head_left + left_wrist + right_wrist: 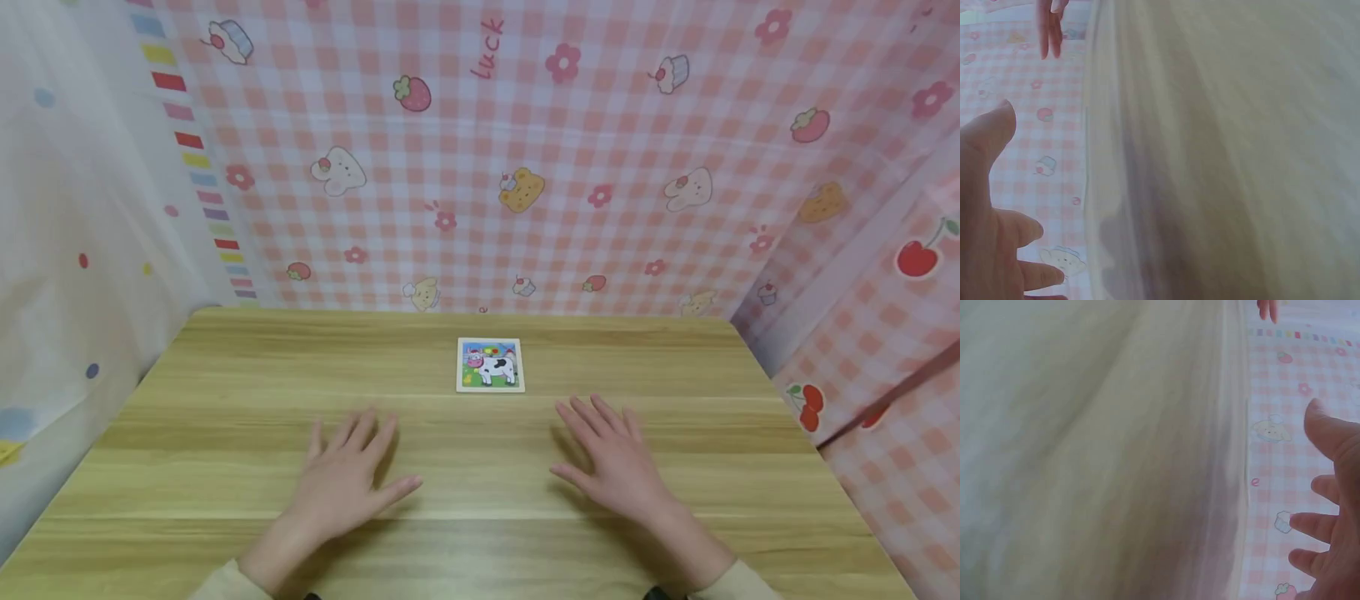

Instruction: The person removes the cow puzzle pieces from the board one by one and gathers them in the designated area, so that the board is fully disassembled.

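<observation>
A small square picture puzzle (491, 365) with a cow on it lies flat on the wooden table (480, 467), toward its back edge. In the head view the left hand (347, 479) is over the table, nearer and to the left of the puzzle, palm down with fingers spread. On the other side the right hand (617, 458) mirrors it, nearer and to the right of the puzzle. Both hands hold nothing. In the left wrist view the left hand's thumb and fingers (1032, 275) show spread; the right wrist view shows the right hand's spread fingers (1313, 526) too.
Behind the table hangs a pink checked curtain (480, 125) with cakes, strawberries and animals. A white dotted curtain (82, 208) borders the left side, and a pink cloth with cherries (885, 375) the right.
</observation>
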`<control>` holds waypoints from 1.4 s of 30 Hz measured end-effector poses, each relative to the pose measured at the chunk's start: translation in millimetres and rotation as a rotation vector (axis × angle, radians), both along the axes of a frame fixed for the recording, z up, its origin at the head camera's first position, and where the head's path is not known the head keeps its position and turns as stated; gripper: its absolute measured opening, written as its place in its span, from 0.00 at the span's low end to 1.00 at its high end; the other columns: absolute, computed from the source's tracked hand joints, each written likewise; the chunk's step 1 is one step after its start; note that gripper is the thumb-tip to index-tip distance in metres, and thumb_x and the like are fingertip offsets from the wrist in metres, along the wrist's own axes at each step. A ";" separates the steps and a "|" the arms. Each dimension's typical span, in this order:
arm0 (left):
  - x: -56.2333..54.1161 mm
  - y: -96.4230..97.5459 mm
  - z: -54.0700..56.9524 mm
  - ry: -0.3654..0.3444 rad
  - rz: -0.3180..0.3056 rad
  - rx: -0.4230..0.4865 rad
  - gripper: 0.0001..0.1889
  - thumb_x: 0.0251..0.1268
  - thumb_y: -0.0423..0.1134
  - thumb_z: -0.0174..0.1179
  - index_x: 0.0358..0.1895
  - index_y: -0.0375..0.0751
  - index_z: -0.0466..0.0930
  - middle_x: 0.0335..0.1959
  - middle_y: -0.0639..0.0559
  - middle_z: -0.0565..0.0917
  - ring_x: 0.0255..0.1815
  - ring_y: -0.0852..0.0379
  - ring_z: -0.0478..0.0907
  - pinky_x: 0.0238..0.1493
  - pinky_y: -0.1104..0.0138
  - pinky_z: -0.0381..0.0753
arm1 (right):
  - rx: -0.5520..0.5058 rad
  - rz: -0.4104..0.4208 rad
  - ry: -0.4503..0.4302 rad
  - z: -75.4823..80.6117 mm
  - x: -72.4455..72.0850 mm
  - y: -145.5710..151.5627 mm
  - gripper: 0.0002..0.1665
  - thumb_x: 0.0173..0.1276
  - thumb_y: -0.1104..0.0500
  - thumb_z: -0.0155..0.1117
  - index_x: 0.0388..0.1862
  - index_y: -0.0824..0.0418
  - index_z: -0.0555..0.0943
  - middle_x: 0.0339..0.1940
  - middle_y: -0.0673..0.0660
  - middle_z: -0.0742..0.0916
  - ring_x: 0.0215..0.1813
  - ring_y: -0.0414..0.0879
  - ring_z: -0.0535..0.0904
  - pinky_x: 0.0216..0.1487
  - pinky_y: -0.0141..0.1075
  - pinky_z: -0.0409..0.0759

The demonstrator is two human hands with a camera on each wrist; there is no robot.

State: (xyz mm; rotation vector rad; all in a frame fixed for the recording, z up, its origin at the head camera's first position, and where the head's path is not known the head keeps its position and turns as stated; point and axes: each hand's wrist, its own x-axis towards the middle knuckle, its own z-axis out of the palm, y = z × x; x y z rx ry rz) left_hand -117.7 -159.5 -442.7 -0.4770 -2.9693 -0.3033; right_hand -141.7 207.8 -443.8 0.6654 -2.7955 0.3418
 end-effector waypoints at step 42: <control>-114.2 89.2 -15.8 -0.012 -0.125 0.323 0.31 0.66 0.50 0.63 0.69 0.41 0.72 0.71 0.35 0.69 0.71 0.36 0.66 0.72 0.44 0.63 | -0.407 0.052 -0.012 12.8 -75.3 -26.3 0.32 0.63 0.55 0.72 0.65 0.63 0.76 0.62 0.64 0.82 0.64 0.61 0.74 0.69 0.57 0.67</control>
